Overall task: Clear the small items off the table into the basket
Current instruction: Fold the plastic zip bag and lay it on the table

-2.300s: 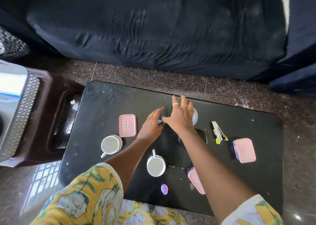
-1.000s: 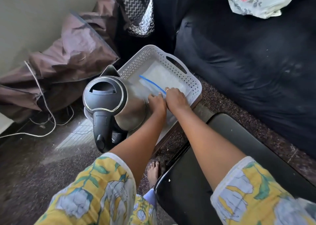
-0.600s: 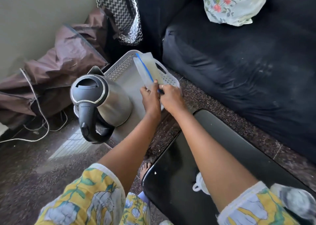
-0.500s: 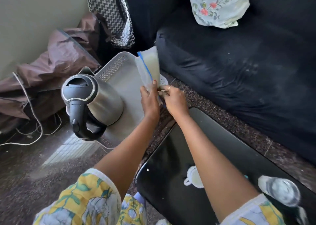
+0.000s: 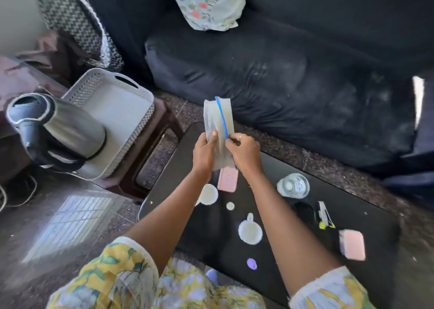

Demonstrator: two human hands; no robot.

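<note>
Both hands hold a clear zip bag (image 5: 217, 117) with a blue seal upright over the far left corner of the black table (image 5: 371, 236). My left hand (image 5: 203, 152) grips its left edge and my right hand (image 5: 244, 152) pinches its right edge by the seal. The white perforated basket (image 5: 138, 92) sits on a dark stool to the left. On the table lie two pink boxes (image 5: 227, 179) (image 5: 352, 244), two white cups (image 5: 207, 194) (image 5: 250, 231), a glass (image 5: 292, 186), a stapler (image 5: 324, 217), a small white disc (image 5: 230, 206) and a purple piece (image 5: 251, 263).
A steel kettle (image 5: 63, 130) stands on the near side of the basket. A dark sofa (image 5: 293, 73) with a floral pillow (image 5: 206, 3) runs behind the table. A zigzag-patterned bag (image 5: 72, 24) and cables (image 5: 14, 196) lie at the left.
The zip bag was lifted out of the basket by both hands and carried right, over the table. The view swung back from the basket to the table.
</note>
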